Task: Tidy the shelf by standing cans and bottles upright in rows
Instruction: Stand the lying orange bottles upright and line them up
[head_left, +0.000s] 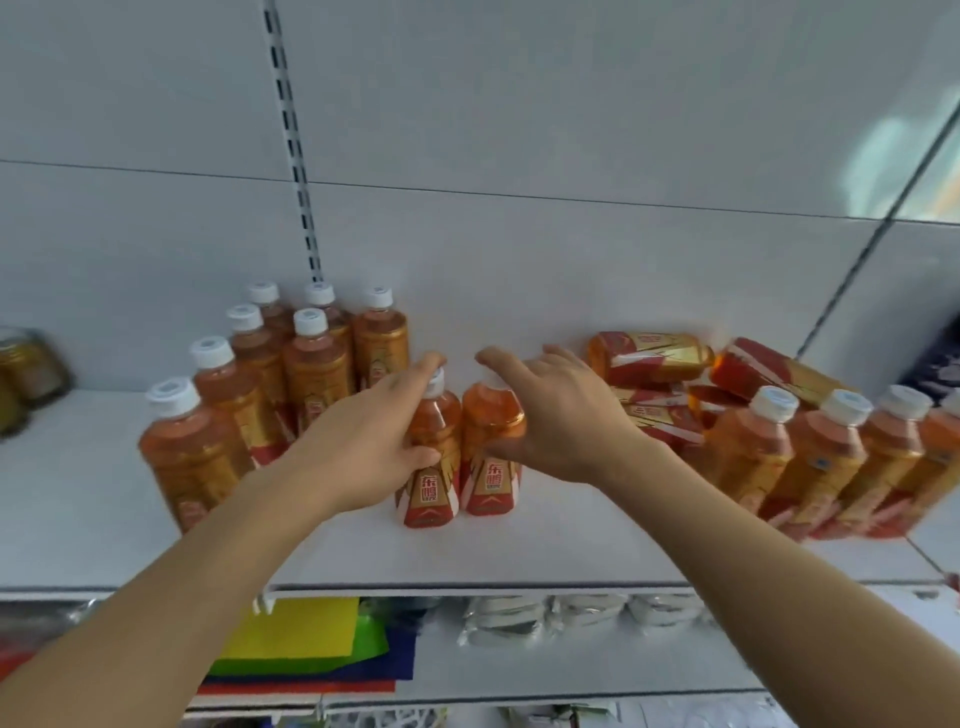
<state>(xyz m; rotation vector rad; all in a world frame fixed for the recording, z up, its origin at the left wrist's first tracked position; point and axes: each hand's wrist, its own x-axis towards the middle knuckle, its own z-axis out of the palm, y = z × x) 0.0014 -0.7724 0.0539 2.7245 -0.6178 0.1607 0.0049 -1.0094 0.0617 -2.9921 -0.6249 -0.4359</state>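
Note:
Two orange drink bottles stand upright side by side at the middle of the white shelf (519, 551). My left hand (374, 436) grips the left bottle (431, 467) around its shoulder. My right hand (561, 410) covers the top of the right bottle (491, 462), thumb on its front and fingers spread loosely above; its cap is hidden. Several upright bottles (244, 395) form rows at the left. Another upright row (831, 457) stands at the right. Behind that row, several bottles (654, 358) lie on their sides in a pile.
Glass jars (26, 374) sit at the far left of the shelf. The white back panel has a slotted upright (296, 156). The shelf below holds coloured sheets (306, 639) and white packets (550, 618).

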